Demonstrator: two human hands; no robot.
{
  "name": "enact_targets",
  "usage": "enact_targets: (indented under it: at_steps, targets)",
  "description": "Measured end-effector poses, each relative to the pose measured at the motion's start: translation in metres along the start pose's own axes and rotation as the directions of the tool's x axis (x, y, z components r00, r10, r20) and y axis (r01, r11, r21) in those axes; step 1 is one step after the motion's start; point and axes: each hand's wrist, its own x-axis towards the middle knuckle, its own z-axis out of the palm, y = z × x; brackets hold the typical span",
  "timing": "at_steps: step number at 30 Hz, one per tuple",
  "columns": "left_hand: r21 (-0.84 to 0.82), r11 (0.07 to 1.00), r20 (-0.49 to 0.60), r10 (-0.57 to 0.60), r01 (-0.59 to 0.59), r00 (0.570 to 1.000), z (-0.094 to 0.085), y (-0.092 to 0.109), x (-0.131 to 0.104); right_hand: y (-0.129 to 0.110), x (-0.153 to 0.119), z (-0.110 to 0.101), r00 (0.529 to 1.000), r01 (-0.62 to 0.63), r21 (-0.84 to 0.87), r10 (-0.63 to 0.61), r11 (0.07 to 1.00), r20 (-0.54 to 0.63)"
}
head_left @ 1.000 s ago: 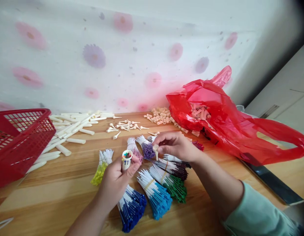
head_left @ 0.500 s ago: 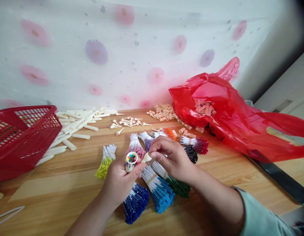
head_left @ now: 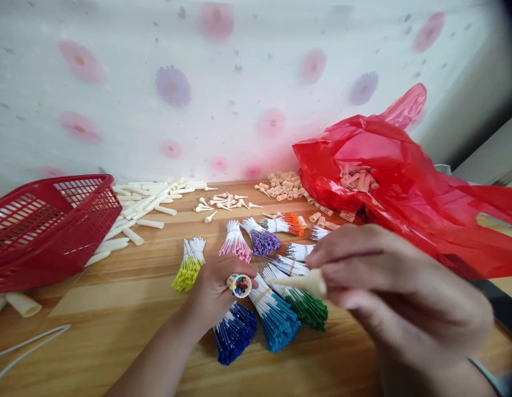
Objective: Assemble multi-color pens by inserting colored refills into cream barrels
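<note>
My left hand is closed around a small cream slotted tube, its round open end toward me. Several coloured tips show inside that opening. To the right and nearer the camera, my right hand pinches a cream tee-shaped peg by its wide end, the thin point aimed left at the tube. Peg and tube look apart. Around and beneath the hands lie bundles of white sticks with coloured tips: dark blue, light blue, green, yellow, pink, purple and orange.
A red basket stands at the left beside a pile of cream tubes. Loose cream pegs lie at the back. Pink slotted pieces spill near a red plastic bag. A white cord lies front left.
My right hand has moved right and closer to the camera with the peg, away from the tube. My left hand has turned the tube's opening toward me. The view has shifted slightly.
</note>
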Motion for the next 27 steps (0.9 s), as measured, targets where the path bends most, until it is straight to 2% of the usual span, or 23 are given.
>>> enact_targets:
  at_steps: [3,7,13,23,27]
  targets:
    - [0.057,0.998,0.043,0.009,-0.011,0.999,0.001,0.001,0.001,-0.007,0.002,0.006,0.987,0.115,-0.048,-0.109,0.992,0.117]
    - [0.087,0.995,0.061,0.047,-0.053,0.997,0.001,0.003,0.002,-0.003,0.005,0.017,0.985,0.119,-0.069,-0.109,0.991,0.135]
    - [0.147,0.989,0.093,-0.025,0.011,0.995,0.002,0.006,0.001,0.004,0.004,0.028,0.974,0.145,-0.074,-0.129,0.987,0.189]
    - [0.118,0.989,0.115,0.079,-0.093,0.990,0.003,-0.001,-0.001,0.013,0.002,0.042,0.973,0.171,-0.078,-0.156,0.982,0.172]
    - [0.147,0.989,0.118,0.007,-0.025,0.993,0.004,-0.002,-0.004,0.023,-0.001,0.049,0.987,0.097,-0.046,-0.090,0.994,0.131]
